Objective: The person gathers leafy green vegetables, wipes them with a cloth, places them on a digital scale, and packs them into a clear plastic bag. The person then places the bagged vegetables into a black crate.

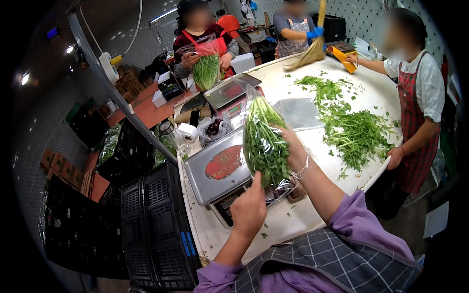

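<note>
A clear plastic bag of leafy greens (262,132) hangs tilted over the table, pale stems up and leaves down. My right hand (294,148) grips its right side. My left hand (250,207) is just below it, index finger stretched up against or close to the leaves, other fingers curled. Whether that fingertip touches the film is unclear. Under the bag stands a weighing scale with a steel pan (203,188) bearing a worn red patch. The bag hides part of the pan.
Loose greens (357,137) lie across the white table (293,216). A second scale (231,89), a tape roll (187,132) and a bag of dark red produce (214,128) stand farther back. Black crates (157,219) border the left. Co-workers hold bagged greens (206,71), a broom (309,55) and a yellow dustpan (341,59).
</note>
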`<state>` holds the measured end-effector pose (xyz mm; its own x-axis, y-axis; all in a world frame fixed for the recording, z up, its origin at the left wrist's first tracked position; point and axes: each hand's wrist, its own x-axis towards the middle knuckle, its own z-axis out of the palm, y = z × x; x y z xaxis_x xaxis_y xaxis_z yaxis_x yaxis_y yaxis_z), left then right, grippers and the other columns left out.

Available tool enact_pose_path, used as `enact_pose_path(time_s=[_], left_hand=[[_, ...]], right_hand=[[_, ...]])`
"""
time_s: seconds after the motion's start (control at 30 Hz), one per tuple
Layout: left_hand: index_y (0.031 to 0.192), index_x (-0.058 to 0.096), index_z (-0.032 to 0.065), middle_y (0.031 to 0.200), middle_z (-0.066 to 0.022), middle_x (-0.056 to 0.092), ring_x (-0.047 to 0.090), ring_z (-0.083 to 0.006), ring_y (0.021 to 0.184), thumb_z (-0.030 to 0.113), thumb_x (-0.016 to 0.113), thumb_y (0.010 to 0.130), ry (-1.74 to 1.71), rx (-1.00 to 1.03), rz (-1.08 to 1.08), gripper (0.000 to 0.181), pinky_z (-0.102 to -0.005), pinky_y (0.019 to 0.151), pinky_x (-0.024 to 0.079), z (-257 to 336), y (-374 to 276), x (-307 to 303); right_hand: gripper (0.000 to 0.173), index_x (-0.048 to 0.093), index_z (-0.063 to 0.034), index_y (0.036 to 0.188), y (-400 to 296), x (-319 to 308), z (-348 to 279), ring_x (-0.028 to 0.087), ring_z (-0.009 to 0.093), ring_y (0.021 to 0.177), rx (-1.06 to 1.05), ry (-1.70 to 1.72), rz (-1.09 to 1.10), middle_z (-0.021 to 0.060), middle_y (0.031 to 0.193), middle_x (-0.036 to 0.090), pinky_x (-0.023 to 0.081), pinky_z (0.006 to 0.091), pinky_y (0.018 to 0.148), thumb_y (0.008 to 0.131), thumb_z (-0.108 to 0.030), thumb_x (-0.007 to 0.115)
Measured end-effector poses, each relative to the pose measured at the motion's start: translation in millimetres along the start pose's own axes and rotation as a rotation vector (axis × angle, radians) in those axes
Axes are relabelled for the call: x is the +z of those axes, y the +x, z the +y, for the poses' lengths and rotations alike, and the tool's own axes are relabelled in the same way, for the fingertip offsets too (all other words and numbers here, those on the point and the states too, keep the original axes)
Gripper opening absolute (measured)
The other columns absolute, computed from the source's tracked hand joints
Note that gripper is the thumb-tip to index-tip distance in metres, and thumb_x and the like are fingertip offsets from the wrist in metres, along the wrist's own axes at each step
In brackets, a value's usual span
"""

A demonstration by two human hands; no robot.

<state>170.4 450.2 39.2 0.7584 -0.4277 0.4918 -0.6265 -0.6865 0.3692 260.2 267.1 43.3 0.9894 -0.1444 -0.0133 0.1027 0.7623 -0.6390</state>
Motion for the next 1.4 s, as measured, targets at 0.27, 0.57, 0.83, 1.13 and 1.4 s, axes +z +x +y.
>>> enact_pose_path(time_s=[0.27, 0.57, 0.83, 1.13, 1.4], left_hand=[[0.126, 0.043, 0.0005, 0.076, -0.0075, 0.057, 0.056, -0.0232, 0.073, 0.010, 0.065, 0.071, -0.355, -0.186, -0.101, 0.060, -0.0360, 0.069, 0.044, 13, -21, -4], [0.122, 0.048, 0.0061, 0.121, -0.0127, 0.052, 0.038, -0.0336, 0.122, 0.008, 0.057, 0.077, 0.049, 0.343, 0.068, 0.047, -0.0571, 0.099, 0.019, 19, 32, 13], [0.117, 0.054, 0.0084, 0.123, -0.0103, 0.052, 0.042, -0.0350, 0.117, 0.007, 0.056, 0.076, -0.136, 0.510, -0.008, 0.041, -0.0541, 0.096, 0.028, 46, 21, 7], [0.111, 0.056, 0.0032, 0.063, -0.0141, 0.059, 0.056, -0.0299, 0.048, 0.010, 0.052, 0.079, -0.011, 0.065, -0.207, 0.033, -0.0376, 0.045, 0.044, 15, -29, 1], [0.117, 0.049, 0.0015, 0.104, -0.0156, 0.059, 0.054, -0.0295, 0.101, 0.004, 0.056, 0.072, 0.005, 0.120, 0.101, 0.045, -0.0440, 0.090, 0.037, 21, -9, -23]], right_hand=[[0.061, 0.035, -0.0013, 0.124, 7, 15, 10, 0.060, 0.021, 0.081, -0.210, -0.194, 0.273, 0.0126, 0.098, 0.057, 0.053, 0.0318, 0.065, 0.072, 0.000, 0.067], [0.059, 0.044, -0.0004, 0.118, 7, 10, 57, 0.057, 0.020, 0.090, -0.351, -0.636, -0.027, 0.0122, 0.103, 0.057, 0.046, 0.0286, 0.080, 0.066, -0.011, 0.071], [0.050, 0.046, 0.0000, 0.119, 7, 24, 37, 0.057, 0.017, 0.090, -0.246, -0.409, 0.019, 0.0085, 0.099, 0.060, 0.046, 0.0265, 0.079, 0.073, -0.005, 0.065], [0.058, 0.046, 0.0002, 0.120, 43, 3, 24, 0.059, 0.018, 0.081, -0.199, -0.363, 0.179, 0.0108, 0.099, 0.060, 0.049, 0.0291, 0.072, 0.067, -0.006, 0.070], [0.060, 0.047, 0.0013, 0.119, 45, -8, 71, 0.057, 0.022, 0.091, -0.257, -0.644, 0.128, 0.0169, 0.101, 0.058, 0.046, 0.0295, 0.081, 0.066, -0.014, 0.070]])
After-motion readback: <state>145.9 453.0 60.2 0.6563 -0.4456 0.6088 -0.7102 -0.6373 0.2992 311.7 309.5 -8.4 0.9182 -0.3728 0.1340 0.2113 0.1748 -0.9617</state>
